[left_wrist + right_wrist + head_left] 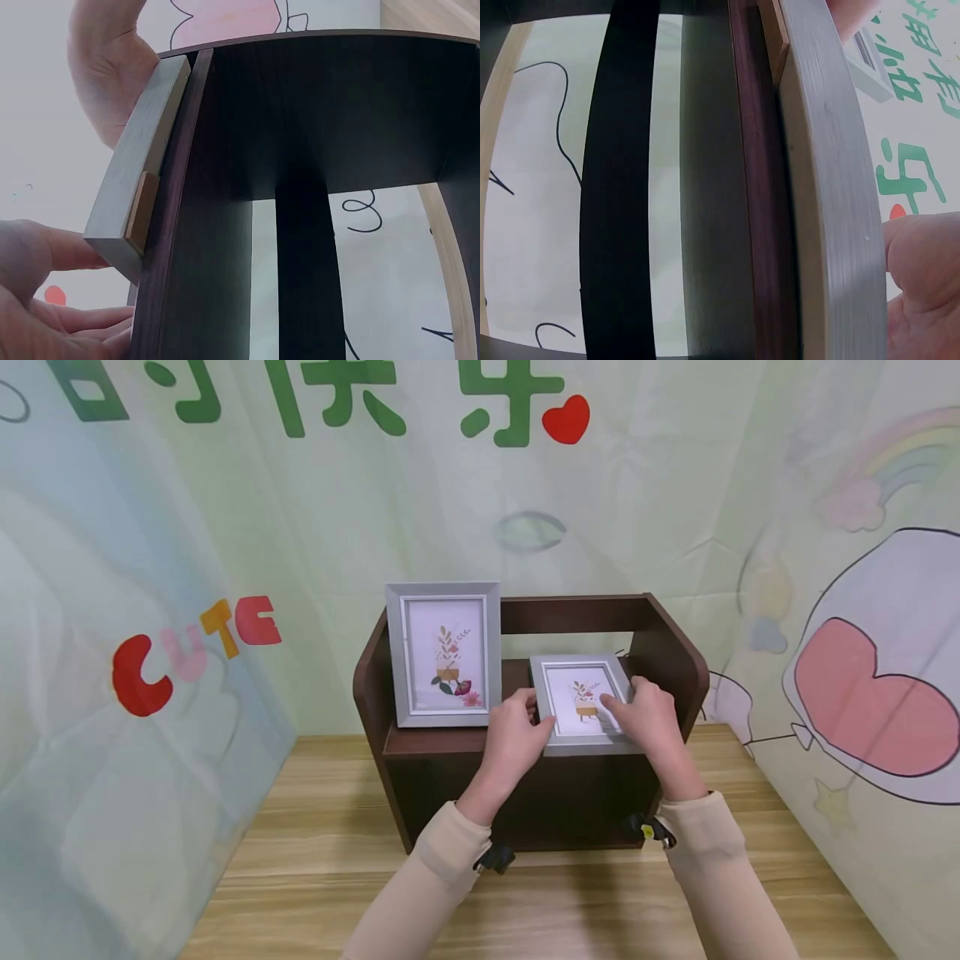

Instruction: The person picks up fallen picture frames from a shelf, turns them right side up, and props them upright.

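Observation:
A silver-grey picture frame (pixel 577 697) with a printed plant picture lies face up on the upper board of a dark brown shelf unit (pixel 517 802), at its right side. My left hand (pixel 516 731) holds its left edge, thumb at the front rim. At the opposite edge, my right hand (pixel 651 718) grips with the thumb over the face. From below, the left wrist view shows the frame's edge (pixel 139 154) close over the board's front edge. A matching picture frame (pixel 447 652) stands upright on the left side of the board.
The shelf has raised side walls (pixel 678 664) and a back rail (pixel 573 614). It stands on a wood-grain table (pixel 322 827). Behind and beside it hangs a printed cloth backdrop (pixel 637 510) with letters, hearts and balloons.

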The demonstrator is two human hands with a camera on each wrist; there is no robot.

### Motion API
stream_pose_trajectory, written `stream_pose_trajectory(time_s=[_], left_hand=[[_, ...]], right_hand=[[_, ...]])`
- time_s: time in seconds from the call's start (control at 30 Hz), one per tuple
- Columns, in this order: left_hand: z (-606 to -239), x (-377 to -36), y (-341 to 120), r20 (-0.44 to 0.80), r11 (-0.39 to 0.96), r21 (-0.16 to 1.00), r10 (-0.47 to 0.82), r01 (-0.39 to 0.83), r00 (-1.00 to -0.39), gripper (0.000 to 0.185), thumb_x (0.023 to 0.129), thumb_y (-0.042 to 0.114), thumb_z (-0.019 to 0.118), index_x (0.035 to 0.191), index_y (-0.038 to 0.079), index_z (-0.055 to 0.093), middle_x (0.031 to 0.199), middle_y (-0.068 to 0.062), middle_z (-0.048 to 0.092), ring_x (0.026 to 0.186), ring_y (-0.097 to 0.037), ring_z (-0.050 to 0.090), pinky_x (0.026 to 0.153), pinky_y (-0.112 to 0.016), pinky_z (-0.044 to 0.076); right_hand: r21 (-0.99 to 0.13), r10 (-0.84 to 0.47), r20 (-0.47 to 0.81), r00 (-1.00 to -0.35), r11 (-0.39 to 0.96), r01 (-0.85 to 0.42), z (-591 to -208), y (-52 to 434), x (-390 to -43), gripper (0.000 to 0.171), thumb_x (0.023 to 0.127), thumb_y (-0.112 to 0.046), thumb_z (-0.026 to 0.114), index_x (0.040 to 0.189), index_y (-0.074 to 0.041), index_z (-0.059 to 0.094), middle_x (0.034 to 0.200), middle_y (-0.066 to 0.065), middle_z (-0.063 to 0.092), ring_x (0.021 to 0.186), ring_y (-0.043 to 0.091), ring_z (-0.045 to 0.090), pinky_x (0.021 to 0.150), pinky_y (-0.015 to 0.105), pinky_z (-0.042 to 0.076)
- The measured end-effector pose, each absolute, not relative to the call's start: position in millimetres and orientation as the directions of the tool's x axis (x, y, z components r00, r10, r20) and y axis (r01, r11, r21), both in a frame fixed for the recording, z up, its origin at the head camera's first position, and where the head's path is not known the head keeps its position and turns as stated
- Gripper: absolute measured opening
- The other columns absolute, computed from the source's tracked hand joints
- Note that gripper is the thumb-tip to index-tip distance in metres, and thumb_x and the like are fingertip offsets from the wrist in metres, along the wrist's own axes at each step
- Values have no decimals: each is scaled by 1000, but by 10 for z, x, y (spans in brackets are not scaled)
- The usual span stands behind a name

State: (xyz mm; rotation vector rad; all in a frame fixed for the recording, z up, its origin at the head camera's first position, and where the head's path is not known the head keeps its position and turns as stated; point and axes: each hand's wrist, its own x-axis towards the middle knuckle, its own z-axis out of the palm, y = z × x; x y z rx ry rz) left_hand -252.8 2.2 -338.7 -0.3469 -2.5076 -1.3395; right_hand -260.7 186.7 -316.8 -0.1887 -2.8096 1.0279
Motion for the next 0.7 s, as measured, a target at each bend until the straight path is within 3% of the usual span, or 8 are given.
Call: stream_pose_trajectory(time_s=[0.27, 0.4, 0.47, 0.53, 0.63, 0.7], left_hand=[[-3399, -2544, 9, 352, 503, 801, 42, 324, -935, 39, 83, 12, 71, 119, -3, 63, 114, -17, 67, 99, -27, 67, 86, -38, 55], [-3413, -2552, 6, 350, 459, 830, 12, 316, -937, 36, 83, 10, 71, 116, -3, 64, 113, -17, 68, 100, -26, 68, 85, -37, 55], [-3420, -2561, 6, 360, 435, 841, -4, 322, -933, 34, 83, 9, 71, 115, -2, 65, 112, -16, 68, 100, -26, 68, 85, -36, 55], [-3425, -2571, 8, 373, 403, 852, -21, 333, -928, 32, 83, 8, 71, 113, -2, 66, 111, -16, 69, 99, -25, 68, 84, -36, 56], [-3430, -2577, 13, 385, 359, 867, -41, 346, -922, 31, 83, 6, 71, 112, -2, 66, 111, -16, 69, 99, -26, 68, 83, -36, 56], [-3434, -2576, 16, 387, 336, 875, -52, 349, -921, 31, 83, 6, 71, 112, -2, 66, 111, -16, 69, 99, -26, 68, 83, -36, 56]], right_hand=[[-700, 211, 89, -973, 709, 89, -3182, 1864, -2591, 59, 95, -27, 52, 138, 10, 36, 141, 30, 40, 116, 40, 46, 104, 53, 39], [-707, 239, 148, -960, 704, 66, -3204, 1862, -2584, 43, 94, -25, 52, 122, 8, 51, 120, 30, 53, 101, 37, 48, 92, 48, 43], [-715, 259, 186, -948, 697, 50, -3215, 1858, -2582, 40, 94, -24, 52, 120, 7, 53, 117, 29, 55, 102, 37, 50, 91, 48, 43], [-733, 280, 207, -938, 679, 41, -3228, 1852, -2582, 41, 94, -22, 52, 122, 7, 53, 121, 28, 55, 109, 38, 52, 96, 47, 43], [-759, 305, 227, -925, 651, 29, -3246, 1846, -2581, 51, 94, -20, 53, 137, 7, 43, 139, 26, 46, 127, 38, 45, 108, 50, 35], [-769, 317, 239, -918, 639, 21, -3260, 1840, -2586, 50, 94, -19, 53, 137, 6, 44, 140, 25, 46, 129, 37, 45, 109, 49, 35]])
